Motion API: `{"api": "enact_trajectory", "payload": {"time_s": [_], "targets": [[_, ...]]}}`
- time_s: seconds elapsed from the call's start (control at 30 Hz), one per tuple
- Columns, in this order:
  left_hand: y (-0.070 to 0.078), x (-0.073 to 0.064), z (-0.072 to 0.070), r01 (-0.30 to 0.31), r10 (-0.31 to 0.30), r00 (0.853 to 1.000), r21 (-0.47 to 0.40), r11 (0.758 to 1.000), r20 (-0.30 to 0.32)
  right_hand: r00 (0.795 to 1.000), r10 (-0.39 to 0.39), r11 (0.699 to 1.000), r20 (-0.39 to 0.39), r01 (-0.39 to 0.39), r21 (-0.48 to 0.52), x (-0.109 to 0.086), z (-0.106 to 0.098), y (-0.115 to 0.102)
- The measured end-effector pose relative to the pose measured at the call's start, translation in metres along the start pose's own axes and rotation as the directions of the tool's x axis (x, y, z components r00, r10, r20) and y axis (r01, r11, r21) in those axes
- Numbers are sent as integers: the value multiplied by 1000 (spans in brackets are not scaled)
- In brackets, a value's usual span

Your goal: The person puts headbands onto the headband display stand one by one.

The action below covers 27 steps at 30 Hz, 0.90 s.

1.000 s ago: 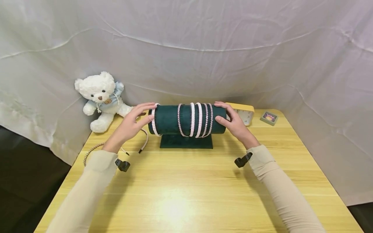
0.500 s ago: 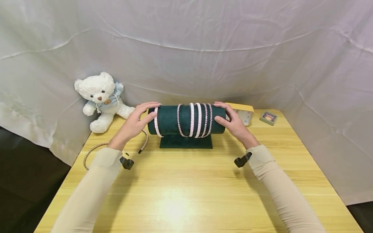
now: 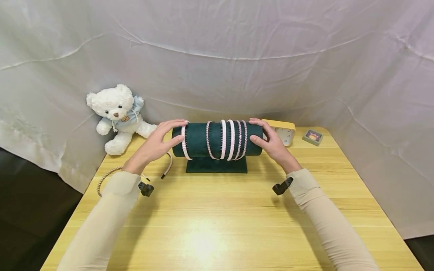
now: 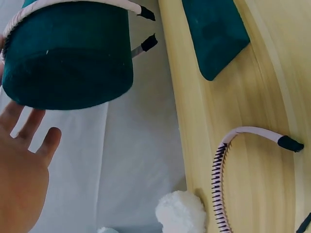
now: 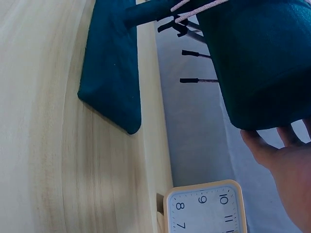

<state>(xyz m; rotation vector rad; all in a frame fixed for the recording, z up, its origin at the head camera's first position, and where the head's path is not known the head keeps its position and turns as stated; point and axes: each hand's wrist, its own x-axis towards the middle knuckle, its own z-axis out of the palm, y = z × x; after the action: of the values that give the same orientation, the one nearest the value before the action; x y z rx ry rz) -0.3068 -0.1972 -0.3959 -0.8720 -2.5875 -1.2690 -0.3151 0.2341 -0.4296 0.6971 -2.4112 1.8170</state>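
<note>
A dark green, velvety headband stand (image 3: 197,140), a horizontal roll on a flat base, stands at the back middle of the table. My left hand (image 3: 156,141) grips a pale pink headband (image 3: 185,149) near the roll's left end, thumb at the front and fingers over the top. In the left wrist view, that headband's black tips (image 4: 147,13) stick out past the roll, and the outer fingers are spread. My right hand (image 3: 273,142) holds the roll's right end, thumb in front, fingers on top. Several pink and lilac headbands (image 3: 232,141) sit on the roll's right half.
Left of the stand, a pink toothed headband (image 4: 217,187) and a braided one (image 3: 101,181) lie on the wooden table (image 3: 217,210). A white teddy bear (image 3: 113,109) sits behind them. Back right are a yellow clock (image 3: 286,135) and a small grey box (image 3: 312,137).
My left hand has moved right, and the pale pink headband has slid with it along the roll, slightly inward from the left end. The right hand stays at its end.
</note>
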Motion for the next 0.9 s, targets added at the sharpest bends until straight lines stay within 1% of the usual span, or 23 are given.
{"api": "enact_trajectory", "payload": {"time_s": [0.1,0.33,0.67,0.77,0.9], "targets": [[5,4,3,-12,12,1000,22,1000,10,1000,-3,1000,-6,3,1,-1,-1,0],[11,10,8,-8,6,1000,73,997,28,1000,-13,1000,1,13,5,-1,0,-2],[16,20,14,-56,54,998,96,994,29,1000,-15,1000,-12,15,-1,0,1,-1],[17,23,16,-59,56,998,100,993,31,1000,-15,1000,-12,15,3,0,1,-1],[17,26,18,-47,44,999,113,992,30,1000,-13,1000,-13,13,5,-1,1,-1]]}}
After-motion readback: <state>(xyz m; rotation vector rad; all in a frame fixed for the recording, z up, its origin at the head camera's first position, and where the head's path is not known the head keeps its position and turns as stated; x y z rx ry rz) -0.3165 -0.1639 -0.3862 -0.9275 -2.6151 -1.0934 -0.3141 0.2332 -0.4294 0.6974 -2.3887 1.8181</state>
